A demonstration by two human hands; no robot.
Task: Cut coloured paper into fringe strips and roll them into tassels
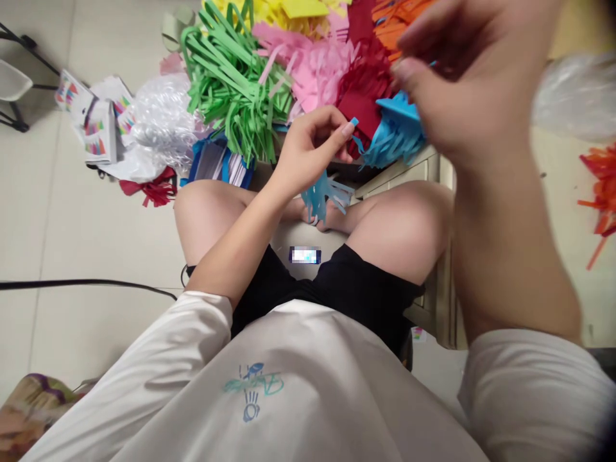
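Observation:
My left hand [312, 144] is closed in front of my knees, thumb against the fingers. A light blue paper tassel [317, 196] hangs fringed below it, and a small blue end sticks out at the fingertips. Raised closer to the camera, my right hand [462, 83] is blurred, with thumb and forefinger pinched together. Whatever lies between them is too small to make out. Behind the hands are piles of fringed paper: green [235, 83], pink [312, 64], dark red [368, 80], and bright blue [397, 131] partly hidden by the right hand.
Yellow fringe [289, 13] and orange fringe [399, 22] lie at the back. On the left are clear plastic wrapping [163, 119], printed cards [101, 131] and a red tassel [156, 186]. An orange-red tassel [604, 186] lies far right. A black cable [96, 283] crosses the floor.

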